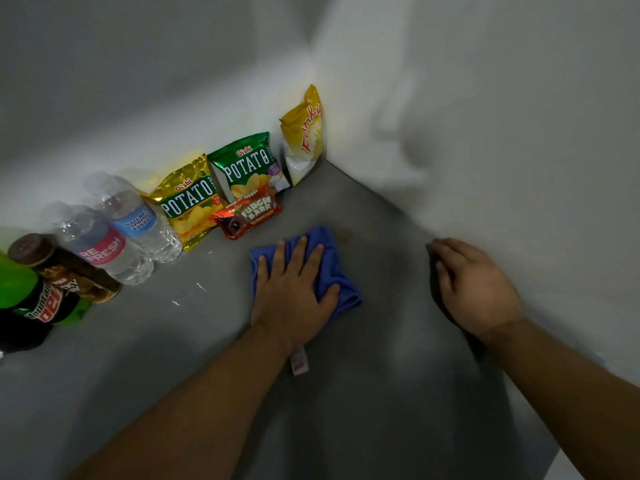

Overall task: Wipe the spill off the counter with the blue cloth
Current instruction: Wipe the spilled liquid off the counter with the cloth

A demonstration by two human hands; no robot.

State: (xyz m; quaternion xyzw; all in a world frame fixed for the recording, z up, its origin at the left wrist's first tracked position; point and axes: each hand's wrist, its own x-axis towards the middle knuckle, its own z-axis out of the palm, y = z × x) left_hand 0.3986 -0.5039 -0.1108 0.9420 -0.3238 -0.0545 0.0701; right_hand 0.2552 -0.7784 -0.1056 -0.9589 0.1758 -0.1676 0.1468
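Blue cloth lies mid-counter, near the back corner; my left hand presses flat on it, fingers spread. Faint brownish spill sits just beyond the cloth. Right hand rests loosely curled by the right wall, gripping nothing I can see.

Up and left of the hand, snacks lean along the white wall: a gold chip bag, a green chip bag and a yellow snack bag in the corner, with a red fudge bar pack lying flat before them. Far left of the hand stand two clear water bottles, a brown bottle and a green soda bottle
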